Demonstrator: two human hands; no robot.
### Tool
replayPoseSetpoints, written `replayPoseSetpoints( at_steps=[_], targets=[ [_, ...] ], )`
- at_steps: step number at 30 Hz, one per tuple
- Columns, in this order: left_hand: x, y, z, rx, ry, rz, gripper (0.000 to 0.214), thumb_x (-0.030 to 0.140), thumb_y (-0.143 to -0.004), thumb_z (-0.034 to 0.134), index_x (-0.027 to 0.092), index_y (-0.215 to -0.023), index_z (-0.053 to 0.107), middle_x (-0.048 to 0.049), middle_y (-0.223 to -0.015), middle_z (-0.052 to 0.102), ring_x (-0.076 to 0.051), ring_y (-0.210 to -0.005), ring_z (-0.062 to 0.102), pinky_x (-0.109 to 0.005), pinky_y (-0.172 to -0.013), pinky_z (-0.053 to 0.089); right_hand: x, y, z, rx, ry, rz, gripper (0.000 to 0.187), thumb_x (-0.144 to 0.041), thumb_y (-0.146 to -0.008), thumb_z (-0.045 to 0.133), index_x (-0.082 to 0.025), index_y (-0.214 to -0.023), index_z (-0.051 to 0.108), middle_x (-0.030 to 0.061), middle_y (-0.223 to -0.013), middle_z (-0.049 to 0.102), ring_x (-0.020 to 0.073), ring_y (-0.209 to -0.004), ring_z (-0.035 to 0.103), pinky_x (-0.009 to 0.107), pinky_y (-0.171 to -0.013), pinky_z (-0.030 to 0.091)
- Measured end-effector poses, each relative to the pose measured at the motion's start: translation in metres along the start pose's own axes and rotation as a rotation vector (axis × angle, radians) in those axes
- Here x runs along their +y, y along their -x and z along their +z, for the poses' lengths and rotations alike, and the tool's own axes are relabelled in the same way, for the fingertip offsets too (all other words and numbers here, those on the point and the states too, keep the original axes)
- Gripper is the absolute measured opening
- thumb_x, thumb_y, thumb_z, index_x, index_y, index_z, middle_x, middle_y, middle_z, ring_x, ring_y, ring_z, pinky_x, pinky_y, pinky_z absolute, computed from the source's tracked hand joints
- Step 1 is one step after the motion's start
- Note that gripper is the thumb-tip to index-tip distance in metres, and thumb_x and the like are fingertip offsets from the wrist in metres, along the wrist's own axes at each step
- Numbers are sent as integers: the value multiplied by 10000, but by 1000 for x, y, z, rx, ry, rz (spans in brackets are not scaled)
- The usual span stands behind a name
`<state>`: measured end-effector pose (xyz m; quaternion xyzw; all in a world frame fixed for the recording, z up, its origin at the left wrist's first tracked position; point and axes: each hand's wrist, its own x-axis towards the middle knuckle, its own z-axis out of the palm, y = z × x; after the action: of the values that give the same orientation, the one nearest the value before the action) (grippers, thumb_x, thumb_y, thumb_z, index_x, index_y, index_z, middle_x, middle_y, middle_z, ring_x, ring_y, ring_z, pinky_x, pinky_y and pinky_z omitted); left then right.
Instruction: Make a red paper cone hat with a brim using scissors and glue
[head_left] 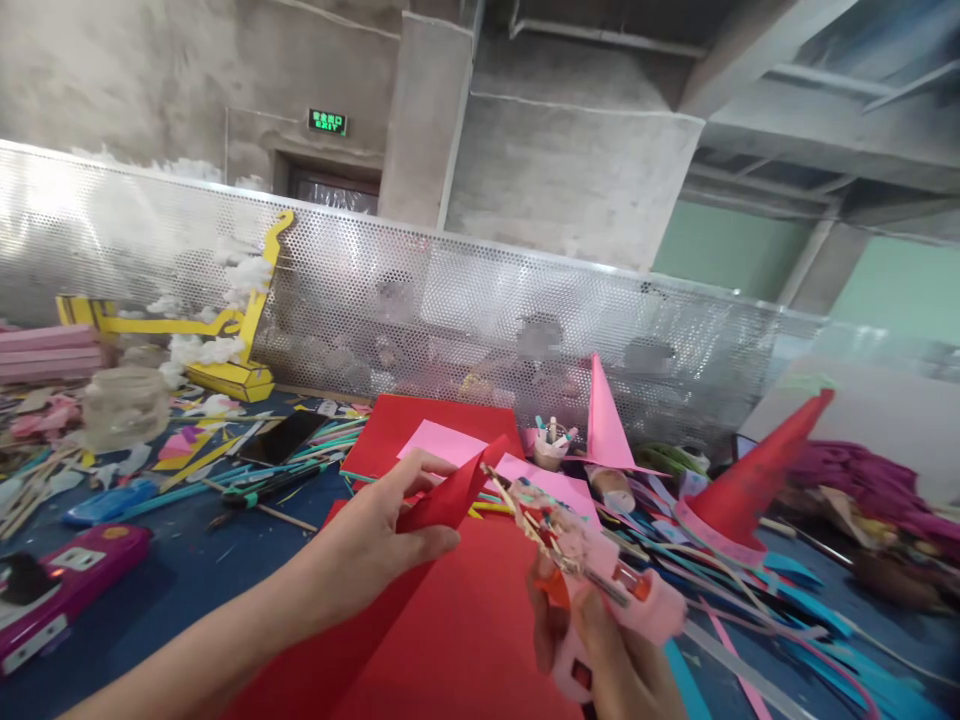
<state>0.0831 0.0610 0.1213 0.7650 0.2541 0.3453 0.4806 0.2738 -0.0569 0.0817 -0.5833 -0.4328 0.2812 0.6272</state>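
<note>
My left hand (382, 540) pinches a folded strip of red paper (454, 495) between thumb and fingers, holding it up over a large red sheet (457, 630). My right hand (607, 665) grips a pink glue gun (600, 580). The gun's smeared nozzle points up and left and meets the tip of the red strip. Both hands hover above the blue table.
Pink paper (450, 445) lies on another red sheet behind. A red cone (750, 480), a pink cone (604, 420), a cup of pens (551, 445), coloured strips, a black phone (285, 438), a magenta device (67, 585) and a yellow model (232, 330) crowd the table. A perforated metal screen (450, 290) closes the back.
</note>
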Motion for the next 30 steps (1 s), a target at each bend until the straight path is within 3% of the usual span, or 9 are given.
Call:
replayPoseSetpoints(
  at_steps=[6, 9, 14, 17, 20, 23, 25, 27, 30],
  targets=[
    [-1, 1, 1, 14, -48, 53, 372, 300, -804, 638, 253, -1148, 505, -30, -1120, 611, -190, -916, 591, -337, -787, 457, -3, -1, 7, 38, -89, -40, 539, -681, -754, 620, -173, -936, 618, 1, -560, 571, 125, -465, 465, 240, -450, 377],
    [0, 2, 2, 1, -42, 22, 380, 318, -803, 642, 251, -1147, 495, -25, -1091, 621, -176, -861, 584, -332, -762, 458, -8, 0, 10, 39, -67, -69, 508, -675, -763, 611, -190, -914, 618, 6, -564, 579, 136, -460, 472, 251, -441, 387],
    [10, 5, 2, -70, 168, -32, 356, 298, -786, 665, 227, -1094, 500, -27, -1033, 621, -149, -782, 591, -311, -724, 480, -7, 6, 10, 19, 6, -87, 523, -716, -789, 538, -197, -743, 582, 13, -515, 530, 131, -460, 440, 255, -442, 354],
    [15, 7, 4, -113, 384, -90, 386, 324, -761, 705, 233, -1059, 477, -27, -1024, 623, -146, -727, 614, -310, -680, 507, -6, 5, 6, -1, -39, -64, 493, -686, -806, 553, -194, -775, 576, 8, -545, 535, 124, -480, 464, 245, -456, 369],
    [18, 8, 7, -107, 552, -224, 436, 362, -748, 734, 253, -1056, 445, -25, -1012, 642, -153, -681, 647, -294, -634, 515, -22, -12, 7, -173, -274, -27, 432, -629, -831, 570, -200, -784, 556, -12, -598, 527, 95, -456, 430, 211, -404, 340],
    [16, 6, 5, -70, 589, -320, 458, 396, -772, 727, 276, -1099, 430, -3, -940, 649, -153, -670, 664, -272, -623, 507, -49, -45, 16, -488, -575, 74, 424, -599, -775, 662, -196, -743, 533, -29, -688, 528, 53, -450, 376, 160, -353, 283],
    [13, 4, 1, -61, 593, -339, 495, 410, -761, 742, 282, -1118, 425, 11, -907, 645, -154, -665, 668, -272, -622, 509, -62, -69, 23, -671, -617, 110, 434, -585, -735, 712, -184, -747, 546, -31, -690, 525, 46, -466, 379, 138, -351, 279],
    [10, 1, -3, -56, 587, -341, 514, 414, -751, 751, 279, -1126, 426, 16, -901, 643, -146, -646, 663, -270, -616, 507, -66, -86, 31, -702, -630, 93, 437, -572, -721, 734, -177, -750, 549, -32, -704, 532, 44, -488, 395, 128, -364, 297],
    [7, 1, -5, -41, 571, -318, 479, 397, -771, 732, 274, -1116, 424, 15, -920, 640, -139, -644, 662, -256, -602, 494, -59, -90, 40, -621, -660, 51, 409, -550, -752, 717, -178, -770, 549, -35, -719, 540, 36, -484, 395, 124, -370, 314]
  ],
)
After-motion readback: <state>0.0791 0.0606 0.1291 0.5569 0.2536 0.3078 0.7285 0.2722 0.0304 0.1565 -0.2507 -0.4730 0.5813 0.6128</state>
